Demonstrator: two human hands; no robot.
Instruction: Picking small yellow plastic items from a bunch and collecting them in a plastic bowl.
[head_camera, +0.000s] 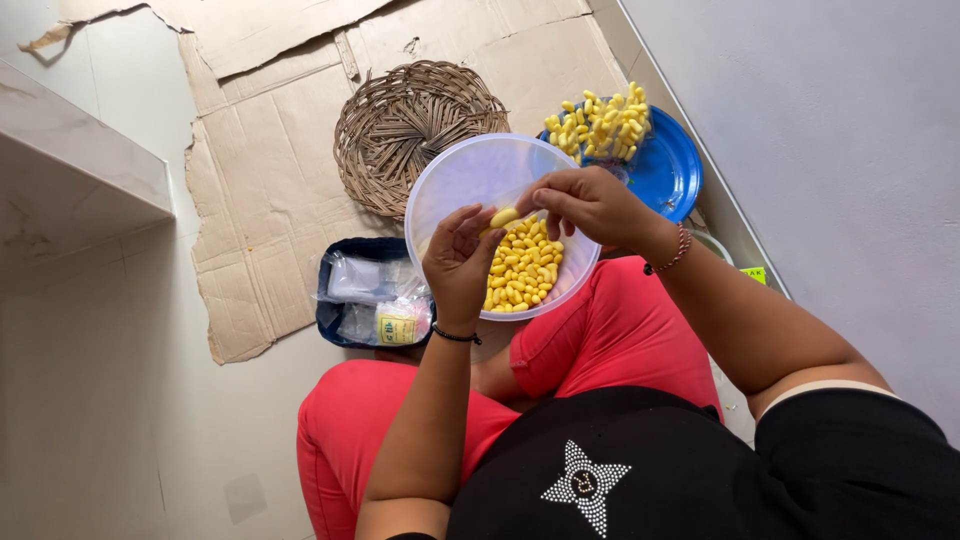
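Note:
Both hands work over a clear round plastic bowl (455, 175) that rests on my lap and holds several small yellow oval pieces (522, 270). One yellow piece (504, 217) is pinched between my left hand (460, 262) and my right hand (590, 205), above the bowl's contents. The fingers of both hands meet on that single piece. More yellow pieces (602, 125) are heaped in a clear container on a blue plate (672, 172) farther away to the right.
A round woven mat (410, 125) lies on flattened cardboard (270, 170) on the floor. A dark blue tray (345, 315) with plastic packets sits left of my knee. A white wall runs along the right, a stone ledge (70, 170) at the left.

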